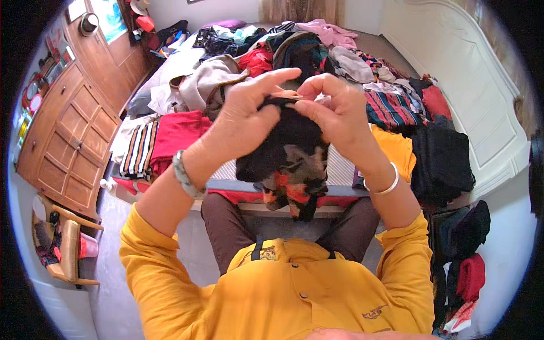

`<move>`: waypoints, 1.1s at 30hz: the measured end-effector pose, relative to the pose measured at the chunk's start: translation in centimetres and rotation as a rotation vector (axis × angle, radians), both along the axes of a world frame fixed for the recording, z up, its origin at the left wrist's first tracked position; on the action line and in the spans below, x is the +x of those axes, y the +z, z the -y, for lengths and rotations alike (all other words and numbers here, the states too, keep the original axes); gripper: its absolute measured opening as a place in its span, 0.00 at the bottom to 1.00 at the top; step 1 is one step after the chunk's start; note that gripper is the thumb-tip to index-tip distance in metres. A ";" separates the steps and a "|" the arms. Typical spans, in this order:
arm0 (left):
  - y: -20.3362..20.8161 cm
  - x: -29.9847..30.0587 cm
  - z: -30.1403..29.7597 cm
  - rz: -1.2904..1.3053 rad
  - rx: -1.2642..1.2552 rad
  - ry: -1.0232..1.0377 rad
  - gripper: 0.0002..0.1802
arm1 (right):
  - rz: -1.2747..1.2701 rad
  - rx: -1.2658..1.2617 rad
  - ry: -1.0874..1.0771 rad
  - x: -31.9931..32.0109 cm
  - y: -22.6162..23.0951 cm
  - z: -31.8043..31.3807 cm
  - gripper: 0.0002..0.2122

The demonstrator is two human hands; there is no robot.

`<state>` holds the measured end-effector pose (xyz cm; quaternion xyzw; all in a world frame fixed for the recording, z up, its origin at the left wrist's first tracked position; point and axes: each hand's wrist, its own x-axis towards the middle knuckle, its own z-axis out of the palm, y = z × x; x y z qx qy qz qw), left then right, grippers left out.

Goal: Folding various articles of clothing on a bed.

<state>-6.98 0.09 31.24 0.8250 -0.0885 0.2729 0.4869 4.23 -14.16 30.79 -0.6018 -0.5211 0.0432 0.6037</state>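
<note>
garment [294, 153], dark with camouflage-like and orange patches, hangs from your left hand [246, 116] and your right hand [343, 110], in front of you and over the near edge of the bed [341, 170]. the hands are close together, both clamped on its upper edge, your left forefinger stretched out and your right thumb and forefinger pinching; a small pale bit at that pinch is too unclear to name. the piece droops in loose folds, so it looks unfinished. near it on your left lie a folded red cloth [178, 136] and a striped cloth [137, 148]; on your right, a yellow cloth [395, 152] and a black stack [442, 161] also look squared off. those appear done. further up the bed, a grey cloth [207, 82] and a pink cloth [328, 33] lie rumpled within a wide heap, so plenty seems left for you. beyond these, a white headboard [464, 73] borders the right side, and a wooden cabinet [71, 141] stands on your left, near a chair [69, 249].
</note>
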 end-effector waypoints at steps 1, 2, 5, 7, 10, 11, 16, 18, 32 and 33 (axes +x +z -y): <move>-0.4 0.4 -1.1 0.026 0.025 0.009 0.29 | -0.188 -0.101 0.023 -0.7 -0.3 0.4 0.04; 0.1 0.2 -1.2 -0.013 -0.040 -0.015 0.29 | -0.200 -0.073 0.016 -1.3 -1.2 0.4 0.04; 2.0 0.1 -1.5 -0.056 -0.082 -0.052 0.28 | 0.075 0.037 -0.046 -0.4 -6.4 -0.2 0.05; 3.0 -0.5 -2.0 -0.065 -0.059 -0.058 0.28 | 0.101 -0.042 0.122 -1.1 -7.9 -0.1 0.05; 4.5 -1.4 -2.5 -0.033 0.140 -0.047 0.28 | 0.250 0.150 0.028 -1.8 -6.5 0.7 0.06; 4.9 -1.9 -2.6 -0.045 0.144 -0.043 0.28 | 0.284 0.333 -0.001 -2.0 -5.9 0.9 0.06; 6.0 -3.3 -2.8 -0.051 0.261 -0.017 0.28 | -0.052 0.192 0.164 -4.0 -3.0 3.9 0.05; 6.3 -3.6 -3.0 -0.052 0.260 -0.020 0.27 | -0.141 0.102 0.329 -5.3 -3.8 3.8 0.07; 4.9 -6.4 -3.5 -0.182 -0.089 0.063 0.23 | -0.298 0.152 0.327 -4.7 -6.6 6.1 0.04; 4.8 -6.6 -3.5 -0.154 -0.134 0.120 0.23 | -0.324 0.072 0.445 -4.9 -7.0 6.3 0.06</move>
